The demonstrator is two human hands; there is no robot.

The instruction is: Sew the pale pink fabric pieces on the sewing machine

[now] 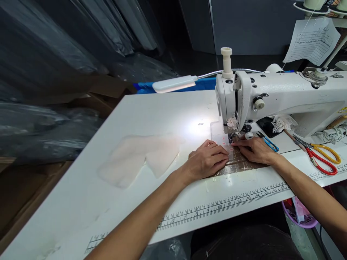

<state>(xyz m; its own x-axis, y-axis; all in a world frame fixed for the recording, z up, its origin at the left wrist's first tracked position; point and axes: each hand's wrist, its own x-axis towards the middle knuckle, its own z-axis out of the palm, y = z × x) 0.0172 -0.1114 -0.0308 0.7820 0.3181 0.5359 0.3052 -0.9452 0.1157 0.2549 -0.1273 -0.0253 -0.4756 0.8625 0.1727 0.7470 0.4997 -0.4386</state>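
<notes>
A sheer whitish fabric piece with pink dots (224,140) lies under the needle area of a white sewing machine (273,90). My left hand (210,159) rests on its near left side, fingers laid over the cloth. From the right, my right hand (255,150) reaches close to the presser foot (232,137), fingertips closed at the fabric's edge; the exact grip is partly hidden. Beneath both hands is a brownish, shiny plate (240,167). A pale pink cut fabric piece (141,153) lies flat on the white table (108,206) to the left.
Blue-handled snips (271,144) lie right of my right hand. Scissors with red and yellow handles (322,155) lie further right, near crumpled lace (283,122). A lamp (175,84) lights the table. Ruler markings (222,206) run along the front edge; a purple basket (300,216) sits below.
</notes>
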